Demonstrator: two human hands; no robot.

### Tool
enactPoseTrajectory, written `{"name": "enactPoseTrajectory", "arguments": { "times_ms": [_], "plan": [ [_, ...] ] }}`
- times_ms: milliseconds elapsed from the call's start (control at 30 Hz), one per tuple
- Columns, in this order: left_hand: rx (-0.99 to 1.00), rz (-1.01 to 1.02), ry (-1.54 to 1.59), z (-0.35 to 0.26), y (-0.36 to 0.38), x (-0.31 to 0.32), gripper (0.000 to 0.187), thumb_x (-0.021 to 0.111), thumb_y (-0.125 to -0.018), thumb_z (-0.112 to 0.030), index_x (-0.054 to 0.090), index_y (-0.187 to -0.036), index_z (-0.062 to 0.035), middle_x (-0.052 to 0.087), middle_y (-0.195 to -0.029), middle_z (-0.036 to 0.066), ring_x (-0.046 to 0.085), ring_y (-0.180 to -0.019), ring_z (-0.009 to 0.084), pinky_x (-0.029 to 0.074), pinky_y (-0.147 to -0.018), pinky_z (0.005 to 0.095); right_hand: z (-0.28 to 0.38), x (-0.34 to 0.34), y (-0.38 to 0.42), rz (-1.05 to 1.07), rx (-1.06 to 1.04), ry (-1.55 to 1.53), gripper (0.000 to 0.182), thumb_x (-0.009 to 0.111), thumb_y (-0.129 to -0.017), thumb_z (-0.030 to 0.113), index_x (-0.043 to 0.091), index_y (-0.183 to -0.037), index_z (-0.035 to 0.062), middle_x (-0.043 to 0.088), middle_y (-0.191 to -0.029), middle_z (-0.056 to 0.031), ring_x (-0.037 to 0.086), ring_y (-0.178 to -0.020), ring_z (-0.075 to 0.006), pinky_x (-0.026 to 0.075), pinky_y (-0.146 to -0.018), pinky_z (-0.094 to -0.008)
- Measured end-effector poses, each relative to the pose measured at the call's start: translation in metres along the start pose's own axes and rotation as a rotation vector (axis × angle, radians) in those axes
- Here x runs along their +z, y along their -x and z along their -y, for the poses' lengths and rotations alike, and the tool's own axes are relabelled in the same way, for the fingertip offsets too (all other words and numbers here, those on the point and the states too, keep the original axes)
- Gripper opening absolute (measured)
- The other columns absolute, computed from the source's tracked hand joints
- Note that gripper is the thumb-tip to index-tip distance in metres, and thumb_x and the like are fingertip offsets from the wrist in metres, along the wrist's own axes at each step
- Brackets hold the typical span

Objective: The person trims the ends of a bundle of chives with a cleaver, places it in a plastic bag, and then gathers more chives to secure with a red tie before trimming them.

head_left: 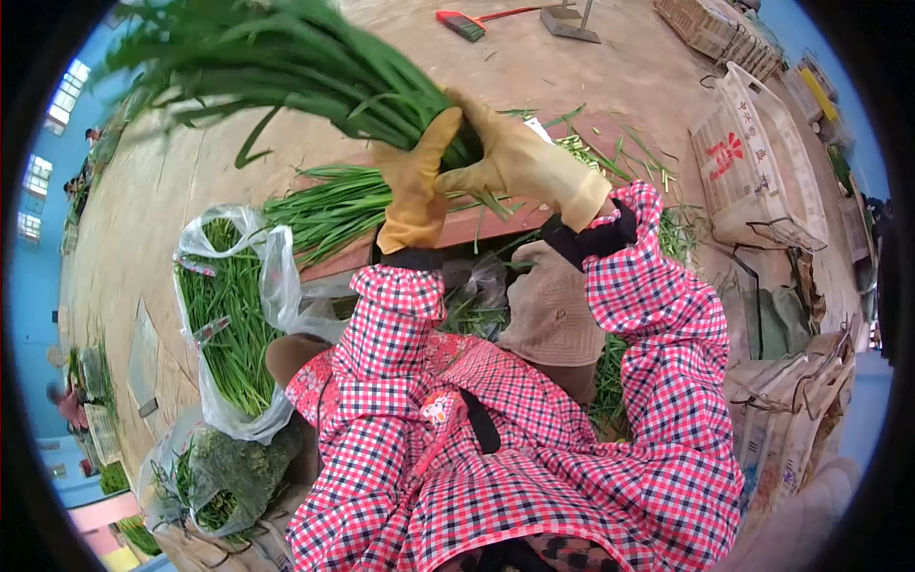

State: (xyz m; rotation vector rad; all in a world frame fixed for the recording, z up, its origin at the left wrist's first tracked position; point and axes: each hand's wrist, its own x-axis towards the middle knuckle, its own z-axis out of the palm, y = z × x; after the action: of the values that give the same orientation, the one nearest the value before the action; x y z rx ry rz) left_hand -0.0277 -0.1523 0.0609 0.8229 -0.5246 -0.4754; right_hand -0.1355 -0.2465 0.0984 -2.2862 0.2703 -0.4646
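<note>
Both hands wear yellowish rubber gloves and grip one large bunch of long green leaves (324, 71) by its stem end, raised above the board. My left hand (416, 181) wraps the bunch from the left. From the right, my right hand (529, 162) closes round the stems. The leaves fan out to the upper left, their tips blurred. Below the hands, more long green leaves (334, 205) lie on a reddish board (486, 227). A clear plastic bag (276, 286) at the left holds further green leaves (229, 334).
White plastic crates (753, 162) stand at the right, with another crate (715, 33) behind. A red broom (464, 26) and a dustpan (569, 24) are at the top. Cut scraps (581, 148) lie beyond the board. A green mesh sack (238, 467) sits lower left. People are at the far left.
</note>
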Motion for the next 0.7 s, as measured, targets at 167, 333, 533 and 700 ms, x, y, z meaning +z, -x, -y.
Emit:
{"name": "enactPoseTrajectory", "arguments": {
  "times_ms": [167, 333, 533, 700],
  "plan": [
    [-0.072, 0.163, -0.18, 0.021, -0.007, 0.037, 0.049, 0.087, -0.069, -0.004, 0.062, -0.111, -0.0007, 0.069, -0.102, 0.006, 0.066, -0.088, 0.0166, 0.055, -0.078, 0.0304, -0.066, -0.02, 0.003, 0.014, -0.112, -0.376, 0.078, 0.074, -0.086, 0.038, 0.038, -0.145, 0.0018, 0.063, -0.121, -0.0133, 0.063, -0.104, -0.0222, 0.053, -0.086, -0.0357],
    [-0.232, 0.211, -0.284, 0.11, -0.016, 0.013, 0.06, 0.088, -0.067, -0.005, 0.056, -0.118, -0.0012, 0.069, -0.105, 0.007, 0.066, -0.091, 0.0165, 0.055, -0.08, 0.031, -0.12, 0.003, 0.012, -0.007, 0.562, -1.447, 0.052, 0.038, -0.106, 0.042, 0.044, -0.139, 0.0021, 0.057, -0.13, -0.0165, 0.06, -0.113, -0.0291, 0.053, -0.094, -0.0469],
    [-0.263, 0.205, -0.374, 0.101, -0.018, 0.019, 0.065, 0.087, -0.066, -0.003, 0.053, -0.121, -0.0021, 0.066, -0.11, 0.008, 0.066, -0.091, 0.0174, 0.055, -0.08, 0.0314, -0.158, 0.026, 0.004, 0.114, 0.343, -1.488, 0.048, 0.046, -0.102, 0.03, 0.046, -0.138, -0.0017, 0.055, -0.136, -0.0176, 0.058, -0.118, -0.0302, 0.048, -0.102, -0.0451],
    [-0.151, 0.137, -0.395, 0.051, -0.027, 0.022, 0.031, 0.083, -0.074, -0.006, 0.066, -0.099, 0.0016, 0.07, -0.093, 0.006, 0.064, -0.079, 0.0158, 0.052, -0.072, 0.03, -0.092, 0.004, -0.022, 0.146, -0.037, -0.121, 0.06, 0.077, -0.075, 0.029, 0.056, -0.118, -0.0063, 0.069, -0.093, -0.0238, 0.069, -0.091, -0.0325, 0.052, -0.078, -0.04]
  ]
}}
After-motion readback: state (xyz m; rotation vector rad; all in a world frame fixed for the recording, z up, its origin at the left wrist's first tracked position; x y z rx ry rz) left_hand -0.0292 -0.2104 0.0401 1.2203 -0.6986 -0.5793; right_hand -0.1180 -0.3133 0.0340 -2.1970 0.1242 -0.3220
